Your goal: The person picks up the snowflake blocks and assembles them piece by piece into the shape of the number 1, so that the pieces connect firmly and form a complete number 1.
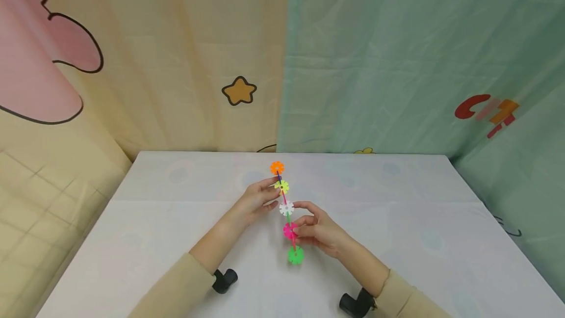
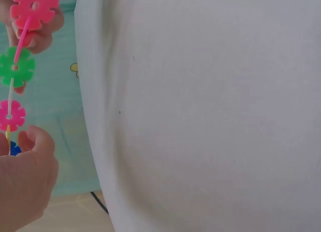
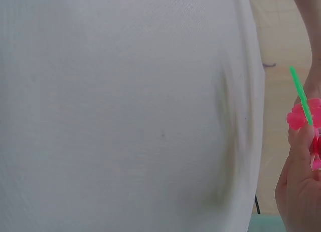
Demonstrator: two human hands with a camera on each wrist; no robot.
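A chain of notched plastic discs runs up the middle of the head view, neighbours slotted crosswise. Face-on are an orange disc (image 1: 277,168), a yellow disc (image 1: 284,187), a white disc (image 1: 286,208), a pink disc (image 1: 289,230) and a green disc (image 1: 295,255); thin edge-on discs join them. My left hand (image 1: 258,199) pinches the chain at the yellow disc. Lower down, my right hand (image 1: 321,229) grips the pink disc, index finger near the white one. The left wrist view shows a blue disc (image 2: 14,148) partly hidden by fingers.
A table with a white cloth (image 1: 145,239) lies beneath both hands. Behind it hang a beige curtain (image 1: 194,63) and a green curtain (image 1: 375,63). Black devices stick out at the left wrist (image 1: 224,281) and the right wrist (image 1: 356,303).
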